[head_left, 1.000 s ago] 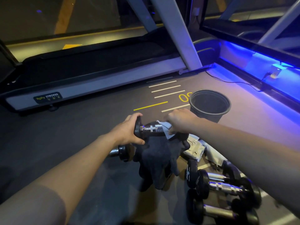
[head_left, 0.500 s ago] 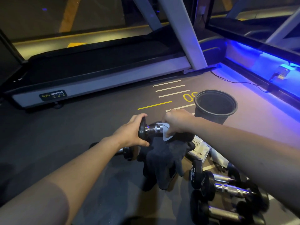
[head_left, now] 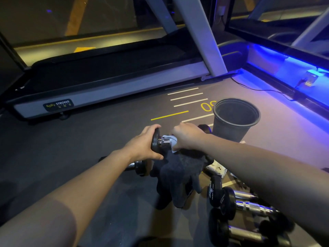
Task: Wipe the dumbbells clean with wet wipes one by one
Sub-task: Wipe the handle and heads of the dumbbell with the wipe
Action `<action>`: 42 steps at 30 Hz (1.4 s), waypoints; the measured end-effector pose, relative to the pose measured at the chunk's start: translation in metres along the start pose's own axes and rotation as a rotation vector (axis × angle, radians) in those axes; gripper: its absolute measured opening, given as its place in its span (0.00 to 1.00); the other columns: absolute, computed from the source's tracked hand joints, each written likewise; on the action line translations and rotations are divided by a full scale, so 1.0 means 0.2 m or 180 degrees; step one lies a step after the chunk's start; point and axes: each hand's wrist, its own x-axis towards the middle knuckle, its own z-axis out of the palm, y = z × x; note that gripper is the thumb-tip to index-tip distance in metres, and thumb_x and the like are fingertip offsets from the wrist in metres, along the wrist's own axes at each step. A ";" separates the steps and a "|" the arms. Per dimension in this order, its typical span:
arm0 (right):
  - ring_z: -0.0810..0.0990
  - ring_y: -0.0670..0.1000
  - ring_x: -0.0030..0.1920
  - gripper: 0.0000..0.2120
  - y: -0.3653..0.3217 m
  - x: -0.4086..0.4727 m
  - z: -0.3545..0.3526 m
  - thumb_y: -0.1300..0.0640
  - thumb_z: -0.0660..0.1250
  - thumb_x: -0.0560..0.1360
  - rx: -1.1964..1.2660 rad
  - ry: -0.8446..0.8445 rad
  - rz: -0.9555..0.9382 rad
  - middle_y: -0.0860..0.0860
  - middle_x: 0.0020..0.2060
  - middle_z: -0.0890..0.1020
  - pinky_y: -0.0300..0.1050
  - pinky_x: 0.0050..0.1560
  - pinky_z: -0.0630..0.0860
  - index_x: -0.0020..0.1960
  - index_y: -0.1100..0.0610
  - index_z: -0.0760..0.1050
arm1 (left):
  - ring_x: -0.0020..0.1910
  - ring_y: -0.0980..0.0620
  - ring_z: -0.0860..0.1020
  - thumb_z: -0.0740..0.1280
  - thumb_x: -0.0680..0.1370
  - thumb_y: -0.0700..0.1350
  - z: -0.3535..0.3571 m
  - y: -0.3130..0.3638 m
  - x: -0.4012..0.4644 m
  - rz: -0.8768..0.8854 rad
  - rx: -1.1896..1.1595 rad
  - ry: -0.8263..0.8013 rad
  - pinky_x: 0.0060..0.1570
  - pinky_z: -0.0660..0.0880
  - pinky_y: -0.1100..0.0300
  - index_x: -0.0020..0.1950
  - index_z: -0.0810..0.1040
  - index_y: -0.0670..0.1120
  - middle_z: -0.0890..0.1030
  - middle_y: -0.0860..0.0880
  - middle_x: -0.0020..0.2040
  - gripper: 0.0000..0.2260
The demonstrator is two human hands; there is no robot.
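A small dumbbell [head_left: 161,141] with black ends and a chrome bar is held level above the floor. My left hand [head_left: 144,144] grips its left end. My right hand [head_left: 187,138] is closed over the bar with a white wet wipe [head_left: 171,140] pressed around it. A dark cloth [head_left: 179,177] hangs down below the dumbbell. The dumbbell's right end [head_left: 204,128] peeks out behind my right wrist. Another dumbbell [head_left: 137,166] lies on the floor below my left hand. Several more dumbbells [head_left: 245,205] lie at the lower right.
A black bucket [head_left: 235,120] stands on the floor just right of my hands. A white wipes pack [head_left: 219,169] lies under my right forearm. A treadmill [head_left: 106,82] runs across the back, and a blue-lit ledge [head_left: 288,72] with a cable borders the right.
My right hand with the wipe has slid left along the bar toward my left hand. The view has shifted slightly.
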 end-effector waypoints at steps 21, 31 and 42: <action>0.82 0.57 0.55 0.16 0.02 -0.04 0.07 0.47 0.67 0.75 -0.0869 0.0322 0.0005 0.54 0.54 0.83 0.48 0.53 0.72 0.59 0.54 0.74 | 0.68 0.49 0.72 0.81 0.64 0.56 -0.01 0.01 0.02 0.0061 0.0000 0.0003 0.62 0.72 0.52 0.76 0.55 0.60 0.61 0.57 0.75 0.48; 0.82 0.56 0.46 0.10 0.07 -0.13 0.16 0.59 0.62 0.76 -0.1548 0.0558 -0.0001 0.54 0.46 0.83 0.55 0.67 0.63 0.56 0.58 0.70 | 0.66 0.51 0.72 0.81 0.62 0.57 -0.01 0.00 0.05 0.0014 -0.0043 -0.0006 0.64 0.72 0.51 0.75 0.55 0.61 0.65 0.56 0.73 0.49; 0.78 0.56 0.28 0.15 0.13 -0.17 0.19 0.64 0.78 0.57 -0.1783 0.0890 -0.0157 0.54 0.26 0.77 0.57 0.55 0.77 0.39 0.59 0.75 | 0.69 0.50 0.71 0.82 0.63 0.56 -0.01 -0.01 0.05 0.0036 -0.0080 -0.0013 0.66 0.71 0.50 0.77 0.55 0.58 0.64 0.55 0.74 0.50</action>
